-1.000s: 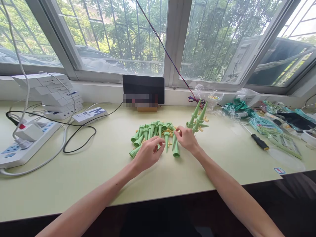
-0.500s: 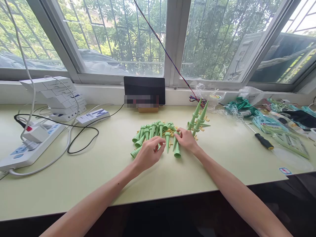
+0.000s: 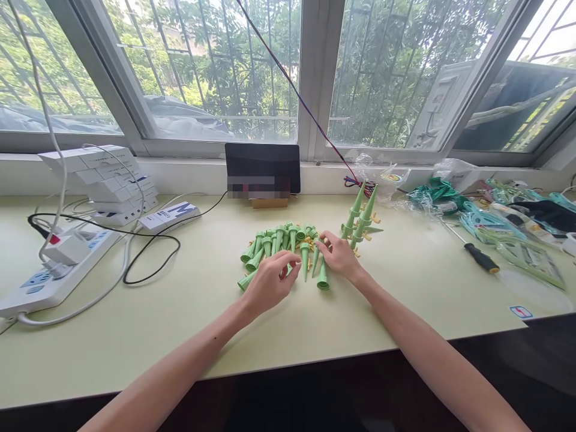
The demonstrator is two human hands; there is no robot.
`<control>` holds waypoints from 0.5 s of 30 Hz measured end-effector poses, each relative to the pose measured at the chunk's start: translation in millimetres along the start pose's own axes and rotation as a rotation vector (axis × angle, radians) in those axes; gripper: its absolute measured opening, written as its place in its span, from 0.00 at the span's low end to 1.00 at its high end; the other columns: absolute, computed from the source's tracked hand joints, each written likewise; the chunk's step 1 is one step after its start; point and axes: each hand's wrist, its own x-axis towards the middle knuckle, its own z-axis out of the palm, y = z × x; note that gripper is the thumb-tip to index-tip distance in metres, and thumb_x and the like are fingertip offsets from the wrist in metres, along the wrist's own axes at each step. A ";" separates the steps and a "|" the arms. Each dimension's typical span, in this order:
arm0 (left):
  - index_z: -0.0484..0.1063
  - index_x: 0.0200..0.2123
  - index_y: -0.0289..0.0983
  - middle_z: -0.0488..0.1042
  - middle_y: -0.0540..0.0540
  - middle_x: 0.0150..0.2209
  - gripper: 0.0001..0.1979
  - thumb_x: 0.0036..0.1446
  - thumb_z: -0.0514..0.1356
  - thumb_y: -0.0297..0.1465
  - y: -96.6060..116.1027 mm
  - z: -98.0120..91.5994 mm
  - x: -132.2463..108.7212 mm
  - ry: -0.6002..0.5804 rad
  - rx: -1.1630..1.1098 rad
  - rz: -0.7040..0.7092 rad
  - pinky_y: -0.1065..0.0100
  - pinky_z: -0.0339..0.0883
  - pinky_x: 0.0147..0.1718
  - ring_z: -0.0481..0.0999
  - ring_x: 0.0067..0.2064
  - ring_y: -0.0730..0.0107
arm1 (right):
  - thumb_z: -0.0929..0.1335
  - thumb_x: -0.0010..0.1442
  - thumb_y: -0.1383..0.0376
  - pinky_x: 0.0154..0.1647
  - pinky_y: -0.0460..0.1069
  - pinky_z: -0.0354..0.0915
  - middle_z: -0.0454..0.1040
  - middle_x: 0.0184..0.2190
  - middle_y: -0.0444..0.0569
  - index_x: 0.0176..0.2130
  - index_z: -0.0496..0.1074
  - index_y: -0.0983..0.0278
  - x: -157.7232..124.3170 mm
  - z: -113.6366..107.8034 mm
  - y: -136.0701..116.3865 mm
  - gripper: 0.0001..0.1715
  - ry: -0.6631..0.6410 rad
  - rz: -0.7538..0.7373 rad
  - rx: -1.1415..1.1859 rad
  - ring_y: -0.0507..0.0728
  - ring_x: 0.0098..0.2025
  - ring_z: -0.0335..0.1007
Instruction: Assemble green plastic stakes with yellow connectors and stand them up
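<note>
A heap of several green plastic cone spikes (image 3: 279,240) with small yellow pieces among them lies in the middle of the pale green desk (image 3: 189,312). My left hand (image 3: 270,281) rests on the heap's near left side, fingers curled over a cone. My right hand (image 3: 339,257) sits at the heap's right side, fingertips pinched among the yellow pieces. What each hand grips is hidden. A green cone (image 3: 323,276) lies between the two hands. Just right of my right hand stand two tall stacks of nested cones (image 3: 362,216).
A dark tablet (image 3: 263,170) leans at the window sill. White boxes (image 3: 105,180), a power strip (image 3: 49,270) and black cables (image 3: 148,252) fill the left. A screwdriver (image 3: 479,257), plastic bags and teal packets (image 3: 477,216) lie on the right.
The view has shifted slightly. Both hands stay on the heap, with only small finger movements.
</note>
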 end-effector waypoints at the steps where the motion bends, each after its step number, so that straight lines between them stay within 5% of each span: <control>1: 0.72 0.38 0.39 0.73 0.49 0.33 0.06 0.64 0.54 0.30 0.0 -0.2 0.0 -0.002 0.005 -0.003 0.72 0.63 0.27 0.67 0.25 0.76 | 0.62 0.66 0.58 0.29 0.45 0.56 0.71 0.26 0.42 0.39 0.68 0.61 -0.2 -0.6 -1.1 0.11 0.000 -0.012 0.011 0.51 0.22 0.60; 10: 0.72 0.41 0.39 0.75 0.49 0.36 0.08 0.64 0.55 0.34 -0.8 -1.1 -0.1 -0.004 0.041 -0.064 0.71 0.65 0.28 0.69 0.26 0.75 | 0.61 0.68 0.56 0.28 0.45 0.58 0.69 0.28 0.43 0.39 0.67 0.62 -7.5 -7.4 -20.1 0.13 0.116 -0.156 0.169 0.50 0.23 0.56; 15: 0.70 0.46 0.39 0.76 0.47 0.38 0.12 0.63 0.56 0.39 -3.8 0.0 -0.2 -0.017 0.036 -0.077 0.71 0.64 0.26 0.68 0.25 0.75 | 0.62 0.68 0.56 0.29 0.46 0.62 0.70 0.29 0.45 0.41 0.68 0.63 -14.7 -5.2 -33.9 0.13 0.122 -0.254 0.244 0.51 0.25 0.62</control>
